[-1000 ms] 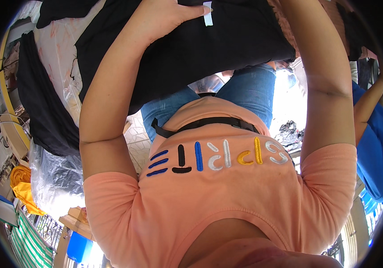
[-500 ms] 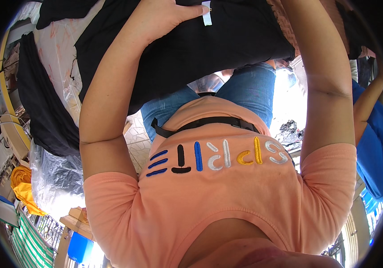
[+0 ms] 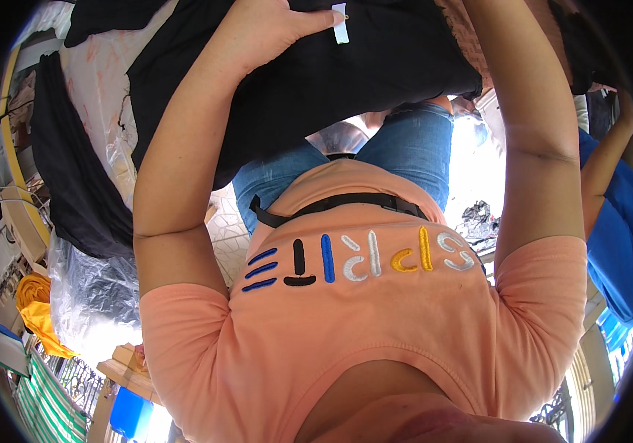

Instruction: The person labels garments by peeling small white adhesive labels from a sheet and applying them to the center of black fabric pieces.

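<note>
Looking down through the head camera, you see your own peach T-shirt (image 3: 375,325) filling the lower half and your jeans (image 3: 405,151) beyond it. Your left hand (image 3: 272,33) lies on the black garment (image 3: 346,81) at the top of the picture, thumb pressed flat along the cloth just beside a small white tag (image 3: 340,22); the fingers curl over the far side, so you cannot tell how firmly they grip. Your right forearm runs up to the top edge, and the right hand is out of the picture. Left of the garment hang a dark cloth (image 3: 73,177) and clear plastic wrap (image 3: 99,288). A person's blue sleeve (image 3: 615,244) shows at the right.
</note>
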### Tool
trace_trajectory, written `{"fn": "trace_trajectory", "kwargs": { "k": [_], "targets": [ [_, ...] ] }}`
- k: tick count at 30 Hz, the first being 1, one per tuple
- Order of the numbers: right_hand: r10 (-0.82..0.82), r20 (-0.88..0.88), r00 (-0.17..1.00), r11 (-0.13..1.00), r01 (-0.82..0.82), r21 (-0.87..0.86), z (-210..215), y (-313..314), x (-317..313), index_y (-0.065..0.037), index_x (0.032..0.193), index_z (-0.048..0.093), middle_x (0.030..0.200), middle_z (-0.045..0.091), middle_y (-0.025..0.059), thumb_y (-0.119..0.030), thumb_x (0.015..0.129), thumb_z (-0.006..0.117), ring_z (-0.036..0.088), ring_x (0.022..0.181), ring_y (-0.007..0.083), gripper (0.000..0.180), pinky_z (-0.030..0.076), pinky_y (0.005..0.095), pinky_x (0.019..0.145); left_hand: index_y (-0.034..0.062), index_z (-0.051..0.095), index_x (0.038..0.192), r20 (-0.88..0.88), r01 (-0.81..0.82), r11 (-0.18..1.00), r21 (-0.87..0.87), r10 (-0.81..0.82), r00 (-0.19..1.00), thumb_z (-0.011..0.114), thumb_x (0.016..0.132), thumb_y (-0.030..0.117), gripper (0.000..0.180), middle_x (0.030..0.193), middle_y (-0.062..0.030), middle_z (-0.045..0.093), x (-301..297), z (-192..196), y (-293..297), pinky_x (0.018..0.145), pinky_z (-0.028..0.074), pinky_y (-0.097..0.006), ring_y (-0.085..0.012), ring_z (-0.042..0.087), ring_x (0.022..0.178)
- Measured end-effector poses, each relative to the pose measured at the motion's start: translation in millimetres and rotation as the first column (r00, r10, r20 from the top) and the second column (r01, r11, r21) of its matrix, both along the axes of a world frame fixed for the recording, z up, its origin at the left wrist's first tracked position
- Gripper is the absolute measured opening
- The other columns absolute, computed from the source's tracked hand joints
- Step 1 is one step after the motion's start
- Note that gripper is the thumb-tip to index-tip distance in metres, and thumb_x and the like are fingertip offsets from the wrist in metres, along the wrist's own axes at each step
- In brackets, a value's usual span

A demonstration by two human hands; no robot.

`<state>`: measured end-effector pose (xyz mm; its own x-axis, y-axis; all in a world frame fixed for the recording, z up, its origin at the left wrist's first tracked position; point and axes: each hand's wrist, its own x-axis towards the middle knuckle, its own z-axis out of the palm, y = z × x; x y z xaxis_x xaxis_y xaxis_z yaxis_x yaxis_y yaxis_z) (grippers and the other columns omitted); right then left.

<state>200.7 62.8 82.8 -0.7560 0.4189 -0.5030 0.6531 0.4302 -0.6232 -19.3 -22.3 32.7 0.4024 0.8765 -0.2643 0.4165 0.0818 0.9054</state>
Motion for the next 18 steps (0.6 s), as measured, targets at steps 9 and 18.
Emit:
{"fn": "trace_trajectory", "kwargs": {
  "k": [9, 18],
  "targets": [
    [-0.033, 0.058, 0.998, 0.999, 0.032, 0.010, 3.2, -2.1, -5.1, -0.008, 0.107, 0.078, 0.093, 0.077, 0.0024, -0.012, 0.088, 0.073, 0.069, 0.085, 0.0145, 0.020, 0.053, 0.0319, 0.080, -0.0047, 0.076, 0.093, 0.036, -0.011, 0.998, -0.057, 0.013, 0.999, 0.078, 0.090, 0.014, 0.020, 0.076, -0.0014, 0.070, -0.8, 0.5, -0.9, 0.063, 0.050, -0.026, -0.0080, 0.061, 0.068],
    [-0.050, 0.068, 0.996, 0.999, 0.049, 0.016, -1.8, -1.2, -6.1, -0.008, 0.107, 0.078, 0.092, 0.077, 0.0021, -0.012, 0.088, 0.072, 0.068, 0.085, 0.0142, 0.020, 0.052, 0.0317, 0.080, -0.0045, 0.077, 0.094, 0.033, 0.005, 1.000, -0.030, -0.004, 0.999, 0.078, 0.090, 0.014, 0.019, 0.076, -0.0009, 0.070, -1.7, -2.0, 0.3, 0.063, 0.050, -0.025, -0.0075, 0.061, 0.069]
  ]
}}
